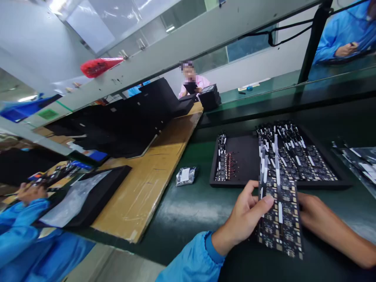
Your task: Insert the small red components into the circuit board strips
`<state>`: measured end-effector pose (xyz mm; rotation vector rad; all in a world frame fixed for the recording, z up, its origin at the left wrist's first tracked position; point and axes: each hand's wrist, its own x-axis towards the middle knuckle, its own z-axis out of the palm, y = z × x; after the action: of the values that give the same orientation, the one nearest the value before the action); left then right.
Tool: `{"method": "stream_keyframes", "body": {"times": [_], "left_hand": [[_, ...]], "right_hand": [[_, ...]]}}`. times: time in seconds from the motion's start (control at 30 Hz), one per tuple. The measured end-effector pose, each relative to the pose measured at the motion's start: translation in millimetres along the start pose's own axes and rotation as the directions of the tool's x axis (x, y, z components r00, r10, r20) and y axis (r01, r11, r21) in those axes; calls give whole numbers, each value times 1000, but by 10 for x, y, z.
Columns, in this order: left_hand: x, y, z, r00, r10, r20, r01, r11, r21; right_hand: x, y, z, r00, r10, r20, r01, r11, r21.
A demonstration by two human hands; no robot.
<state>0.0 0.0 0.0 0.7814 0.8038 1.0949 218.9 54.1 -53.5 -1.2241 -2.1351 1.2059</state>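
A black panel of printed circuit boards (289, 223), with white strips and thin cables along it, is held up above the green bench. My left hand (245, 215), in a blue sleeve, pinches its left edge, thumb across the front face. My right hand (308, 205) is at the panel's right edge and passes behind it; its fingers are hidden. Just beyond my hands lies a black foam tray (245, 154). Rows of similar circuit boards (319, 160) fill its right side, and a narrow column of boards (223, 166) with reddish wires stands at its left.
A small silvery bag (186, 176) with a white label lies left of the tray. Further left is a long cardboard sheet (155, 172). Plastic-wrapped parts (362, 160) lie at the right. A co-worker's hand (31, 193) works at far left; a metal beam (176, 43) crosses above.
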Motion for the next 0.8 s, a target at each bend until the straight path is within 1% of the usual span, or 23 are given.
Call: {"method": "stream_keyframes", "body": {"times": [0.1,0.17,0.3,0.43,0.53,0.63,0.67,0.7,0.8], "left_hand": [[15,-7,-19,1000,23,15,-23,1000,-1],[18,-6,-31,1000,11,20,-11,1000,4],[16,20,-47,1000,2,17,-2,1000,12],[41,85,-76,996,87,-33,-86,995,42],[79,155,-145,974,194,-120,-188,980,61],[117,233,-243,914,327,-240,-313,945,96],[127,257,-273,901,347,-260,-333,938,99],[136,277,-300,897,354,-266,-339,935,100],[151,309,-343,896,354,-269,-332,935,125]], "right_hand": [[-7,-14,7,1000,29,-8,-29,997,-74],[-10,-22,22,999,36,-7,-37,994,-100],[-1,-36,53,999,-35,4,35,998,-49],[13,-57,56,998,-65,13,65,998,-5],[3,-106,48,999,-41,-15,41,999,0],[-18,-183,38,998,-38,-50,39,999,22],[-24,-209,36,997,-44,-66,46,998,35],[-30,-234,33,995,-48,-86,52,997,51],[-51,-298,15,993,-37,-114,49,992,112]]}}
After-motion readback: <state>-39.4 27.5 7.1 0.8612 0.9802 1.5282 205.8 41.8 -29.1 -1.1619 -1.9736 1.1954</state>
